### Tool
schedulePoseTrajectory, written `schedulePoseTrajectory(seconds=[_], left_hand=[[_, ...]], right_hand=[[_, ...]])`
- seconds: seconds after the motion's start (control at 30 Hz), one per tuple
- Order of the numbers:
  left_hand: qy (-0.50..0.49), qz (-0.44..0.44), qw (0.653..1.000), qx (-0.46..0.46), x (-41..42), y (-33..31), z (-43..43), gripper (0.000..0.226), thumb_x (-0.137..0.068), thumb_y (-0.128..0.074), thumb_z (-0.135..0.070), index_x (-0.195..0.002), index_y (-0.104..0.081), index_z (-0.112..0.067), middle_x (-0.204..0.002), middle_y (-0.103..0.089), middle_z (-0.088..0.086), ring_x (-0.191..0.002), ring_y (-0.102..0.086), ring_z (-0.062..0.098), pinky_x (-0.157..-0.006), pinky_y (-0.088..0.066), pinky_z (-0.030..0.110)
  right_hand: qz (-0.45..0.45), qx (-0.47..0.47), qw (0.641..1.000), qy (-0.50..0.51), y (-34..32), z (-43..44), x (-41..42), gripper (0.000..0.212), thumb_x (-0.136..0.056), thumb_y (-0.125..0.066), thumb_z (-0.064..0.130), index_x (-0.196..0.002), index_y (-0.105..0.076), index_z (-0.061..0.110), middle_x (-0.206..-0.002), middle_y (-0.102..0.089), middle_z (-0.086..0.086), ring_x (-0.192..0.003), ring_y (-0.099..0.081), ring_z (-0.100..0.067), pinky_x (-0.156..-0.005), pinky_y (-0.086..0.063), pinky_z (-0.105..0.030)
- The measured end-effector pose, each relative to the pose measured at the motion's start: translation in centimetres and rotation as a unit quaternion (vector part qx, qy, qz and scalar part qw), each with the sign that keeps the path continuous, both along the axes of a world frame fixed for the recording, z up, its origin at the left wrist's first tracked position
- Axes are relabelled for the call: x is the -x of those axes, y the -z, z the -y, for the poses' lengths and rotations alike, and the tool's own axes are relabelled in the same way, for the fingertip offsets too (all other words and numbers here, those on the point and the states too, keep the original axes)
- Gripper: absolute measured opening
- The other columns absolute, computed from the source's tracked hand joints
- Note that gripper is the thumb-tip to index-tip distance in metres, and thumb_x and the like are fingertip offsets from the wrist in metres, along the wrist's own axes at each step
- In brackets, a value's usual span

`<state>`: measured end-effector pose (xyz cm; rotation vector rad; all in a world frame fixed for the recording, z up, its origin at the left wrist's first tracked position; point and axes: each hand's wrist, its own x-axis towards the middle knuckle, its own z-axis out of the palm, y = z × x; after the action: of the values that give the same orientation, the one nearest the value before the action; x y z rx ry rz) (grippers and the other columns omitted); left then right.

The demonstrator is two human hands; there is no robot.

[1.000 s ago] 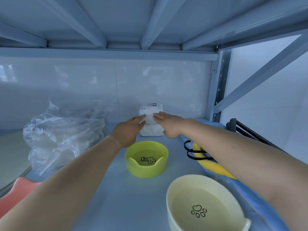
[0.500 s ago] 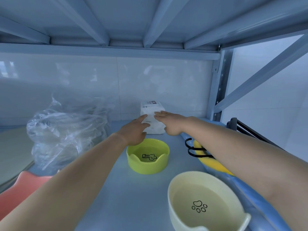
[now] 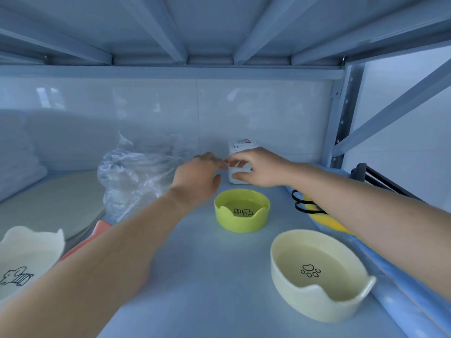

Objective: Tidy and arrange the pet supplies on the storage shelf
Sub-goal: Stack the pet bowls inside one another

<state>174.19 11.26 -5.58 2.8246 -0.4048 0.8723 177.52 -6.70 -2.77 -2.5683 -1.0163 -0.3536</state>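
White packet [image 3: 241, 148] in right hand [image 3: 260, 167] grip

Shelf board [image 3: 219, 276] — painted metal, pale blue-grey, smooth and matt.
Beams [image 3: 170, 28] overhead: the same painted metal, with a dull sheen.
Back wall [image 3: 268, 113]: white tile, glossy, carrying soft reflections.
Bag [image 3: 136, 172]: thin clear plastic, crumpled, shiny along the creases.
Green bowl [image 3: 241, 225] and cream bowl [image 3: 314, 306] — smooth, hard, faintly glossy; whether plastic or glazed ware cannot be told.
Packet [image 3: 238, 148]: smooth white wrapper, with a printed paper-like label on top.
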Motion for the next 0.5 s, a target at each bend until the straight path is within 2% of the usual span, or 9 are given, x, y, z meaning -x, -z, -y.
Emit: schedulePoseTrajectory(seconds=[0.1, 0.17, 0.33, 0.43, 0.5], left_hand=[[0.006, 0.036, 0.999, 0.007, 1.4, -0.7, -1.7, 0.03, -0.088, -0.051, -0.022, -0.115, -0.06, -0.03, -0.121, -0.055, -0.006, -0.112, -0.052, 0.02, -0.083, -0.049, 0.036], [0.015, 0.057, 0.998, 0.002, 2.4, -1.0, -3.0, 0.029, -0.087, -0.052, -0.019, -0.112, -0.062, -0.029, -0.118, -0.057, -0.005, -0.109, -0.053, 0.021, -0.081, -0.048, 0.035], [0.026, 0.15, 0.988, -0.008, 5.3, -2.6, -8.1, 0.018, -0.081, -0.06, -0.016, -0.096, -0.068, -0.022, -0.107, -0.061, -0.001, -0.1, -0.056, 0.025, -0.07, -0.049, 0.036], [0.0, 0.122, 0.993, 0.009, 5.8, -3.6, -12.0, 0.02, -0.082, -0.061, -0.021, -0.101, -0.066, -0.022, -0.11, -0.061, 0.001, -0.102, -0.056, 0.027, -0.08, -0.051, 0.039], [-0.011, 0.076, 0.997, 0.019, 5.8, -4.0, -14.2, 0.024, -0.082, -0.062, -0.027, -0.105, -0.065, -0.023, -0.113, -0.06, 0.002, -0.105, -0.057, 0.027, -0.086, -0.049, 0.039]], right_hand=[[0.025, -0.04, 0.999, -0.017, -0.4, -2.2, 1.4, 0.029, -0.086, -0.062, 0.025, -0.116, -0.062, 0.023, -0.105, -0.062, 0.013, -0.1, -0.056, -0.008, -0.082, -0.043, -0.024], [0.034, -0.053, 0.998, -0.022, -0.4, -3.6, 2.2, 0.027, -0.086, -0.064, 0.025, -0.113, -0.063, 0.023, -0.106, -0.064, 0.012, -0.1, -0.058, -0.009, -0.086, -0.046, -0.028], [0.047, -0.101, 0.993, -0.023, -0.9, -7.5, 3.5, 0.033, -0.083, -0.067, 0.019, -0.115, -0.063, 0.017, -0.111, -0.066, 0.005, -0.096, -0.06, -0.013, -0.077, -0.04, -0.015], [0.057, -0.112, 0.992, -0.016, -1.6, -9.7, 4.2, 0.033, -0.083, -0.067, 0.02, -0.116, -0.063, 0.018, -0.113, -0.065, 0.005, -0.1, -0.058, -0.013, -0.078, -0.039, -0.018], [0.074, -0.08, 0.994, -0.017, -1.7, -11.2, 4.6, 0.037, -0.084, -0.066, 0.021, -0.12, -0.061, 0.016, -0.122, -0.06, 0.0, -0.111, -0.054, -0.016, -0.089, -0.038, -0.02]])
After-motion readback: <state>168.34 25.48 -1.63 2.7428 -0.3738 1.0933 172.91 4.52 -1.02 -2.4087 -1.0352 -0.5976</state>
